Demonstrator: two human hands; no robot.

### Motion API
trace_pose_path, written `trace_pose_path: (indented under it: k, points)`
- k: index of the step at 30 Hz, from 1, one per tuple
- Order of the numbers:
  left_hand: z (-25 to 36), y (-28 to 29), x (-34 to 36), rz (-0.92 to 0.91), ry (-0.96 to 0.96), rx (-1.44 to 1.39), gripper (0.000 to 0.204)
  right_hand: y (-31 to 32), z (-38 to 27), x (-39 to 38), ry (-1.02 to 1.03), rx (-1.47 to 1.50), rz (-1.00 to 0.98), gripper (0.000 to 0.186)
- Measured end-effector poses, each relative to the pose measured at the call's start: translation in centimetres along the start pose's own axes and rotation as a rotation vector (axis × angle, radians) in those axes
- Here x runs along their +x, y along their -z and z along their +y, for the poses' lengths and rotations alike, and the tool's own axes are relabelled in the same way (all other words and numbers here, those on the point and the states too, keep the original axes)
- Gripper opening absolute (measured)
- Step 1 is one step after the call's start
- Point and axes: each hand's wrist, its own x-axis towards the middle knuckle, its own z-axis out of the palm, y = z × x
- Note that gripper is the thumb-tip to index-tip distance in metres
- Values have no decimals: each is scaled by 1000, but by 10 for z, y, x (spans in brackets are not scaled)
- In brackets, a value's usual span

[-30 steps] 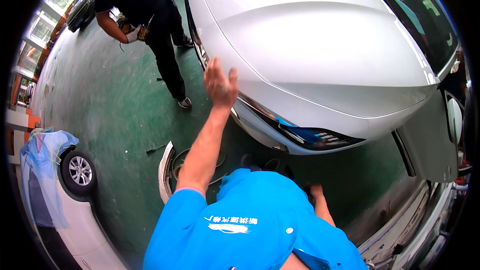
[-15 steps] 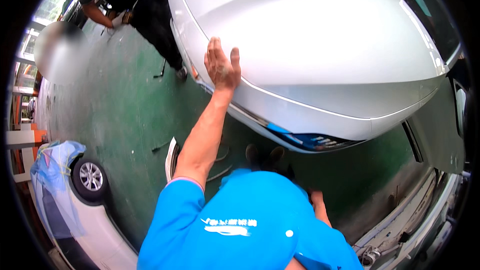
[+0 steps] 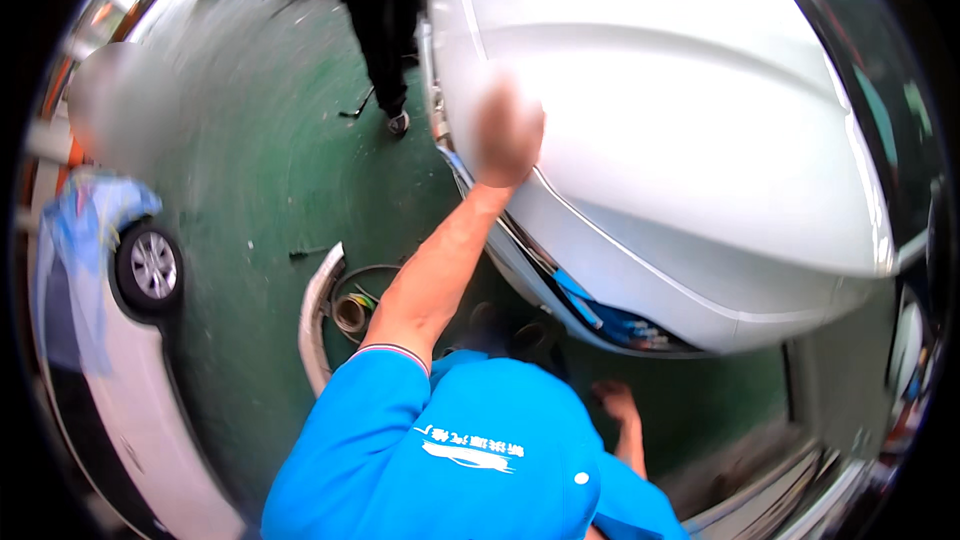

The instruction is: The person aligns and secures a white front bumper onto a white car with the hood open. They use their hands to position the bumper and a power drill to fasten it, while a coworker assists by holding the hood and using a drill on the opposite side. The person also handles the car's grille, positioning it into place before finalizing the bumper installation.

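A silver-white car hood (image 3: 680, 140) fills the upper right. My left hand (image 3: 508, 135) is on or just above its near left edge, arm stretched forward. The fingers are blurred but extended, with nothing seen in them; whether the palm presses on the metal I cannot tell. Below that edge runs a narrow seam, with a dark headlight (image 3: 640, 328) showing blue at the car's front corner. My right hand (image 3: 615, 400) hangs low beside my body, below the headlight, fingers loosely apart and holding nothing visible.
On the green floor (image 3: 240, 170) lie a curved pale trim piece (image 3: 318, 310) and a roll of tape (image 3: 350, 313). Another person in dark trousers (image 3: 378, 30) stands beyond the car's front. A white car (image 3: 150, 400) with plastic film (image 3: 95, 230) is at left.
The view has shifted, so the hood sits lower and further right. My left hand stays by the hood's edge and is now blurred. My right hand has come further into sight.
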Motion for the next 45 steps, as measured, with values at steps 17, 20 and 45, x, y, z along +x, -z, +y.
trace_pose_path:
  k: [17, 20, 45]
  points:
    - [76, 60, -126, 90, 833, -308, 80, -62, -576, 42, 1018, -288, 35, 32]
    - [78, 61, -123, -26, 947, -388, 86, -84, -585, 71, 1048, -379, 136, 30]
    - [65, 32, -156, 266, 870, -970, 40, -71, -579, 75, 1255, -536, -95, 53]
